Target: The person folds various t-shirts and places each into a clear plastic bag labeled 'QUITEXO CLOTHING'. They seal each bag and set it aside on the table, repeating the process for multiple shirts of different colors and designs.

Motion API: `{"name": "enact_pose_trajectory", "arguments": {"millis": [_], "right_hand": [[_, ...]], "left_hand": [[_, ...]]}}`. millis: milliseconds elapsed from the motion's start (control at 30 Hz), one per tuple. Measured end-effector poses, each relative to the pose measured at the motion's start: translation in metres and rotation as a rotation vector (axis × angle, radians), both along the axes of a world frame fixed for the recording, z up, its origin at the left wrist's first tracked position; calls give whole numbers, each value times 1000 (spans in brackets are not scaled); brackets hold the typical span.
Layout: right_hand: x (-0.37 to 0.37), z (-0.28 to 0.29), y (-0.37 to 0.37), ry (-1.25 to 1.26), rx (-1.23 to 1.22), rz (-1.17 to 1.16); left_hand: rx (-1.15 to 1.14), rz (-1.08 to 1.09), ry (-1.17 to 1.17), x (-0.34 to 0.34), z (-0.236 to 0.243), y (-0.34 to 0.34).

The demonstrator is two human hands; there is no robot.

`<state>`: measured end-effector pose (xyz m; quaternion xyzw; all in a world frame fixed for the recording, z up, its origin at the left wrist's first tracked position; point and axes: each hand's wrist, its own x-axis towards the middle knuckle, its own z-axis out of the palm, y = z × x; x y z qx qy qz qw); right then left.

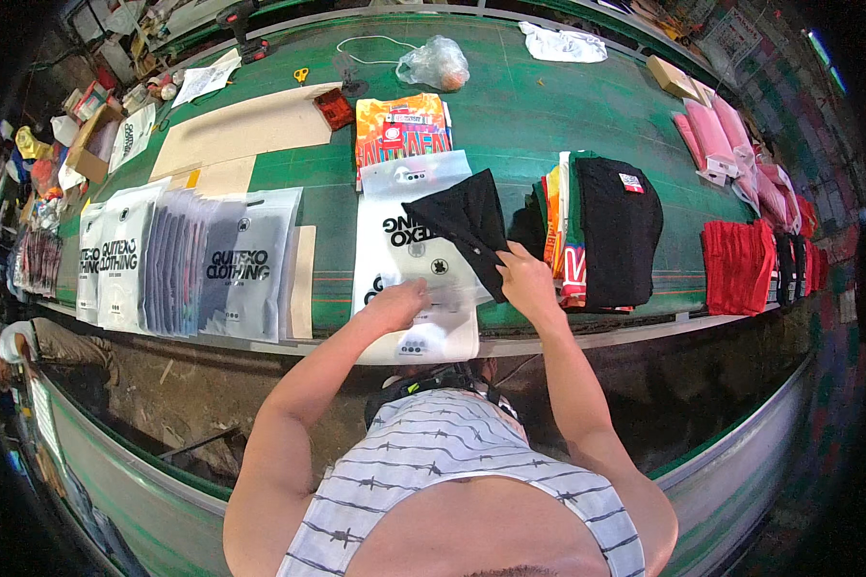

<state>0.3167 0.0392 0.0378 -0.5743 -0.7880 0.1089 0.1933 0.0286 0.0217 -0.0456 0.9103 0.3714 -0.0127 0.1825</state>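
My right hand (527, 281) is closed on the edge of a folded black garment (470, 219), which hangs at a tilt over a pile of white printed plastic bags (375, 260). My left hand (401, 305) has its fingers closed on the clear film of a plastic bag (452, 296) at the near end of that pile. How far the garment sits inside the bag I cannot tell. To the right of my right hand stands a stack of folded garments (621, 236) with a black one on top. Beyond the bags lies a brightly printed orange garment (404, 120).
Filled garment bags (245, 264) stand in a row at left, near the green table's (510, 106) front edge. Folded red garments (736, 267) and pink packages (707, 139) are at right. Farther back are yellow scissors (301, 75), a knotted clear bag (435, 63) and a power drill (241, 29).
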Motion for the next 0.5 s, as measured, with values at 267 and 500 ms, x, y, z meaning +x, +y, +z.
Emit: {"name": "enact_pose_trajectory", "arguments": {"millis": [267, 500], "right_hand": [[31, 105, -51, 109, -138, 252], [42, 144, -74, 303, -415, 453]], "left_hand": [[162, 152, -125, 2, -27, -1], [24, 306, -67, 6, -1, 4]]}}
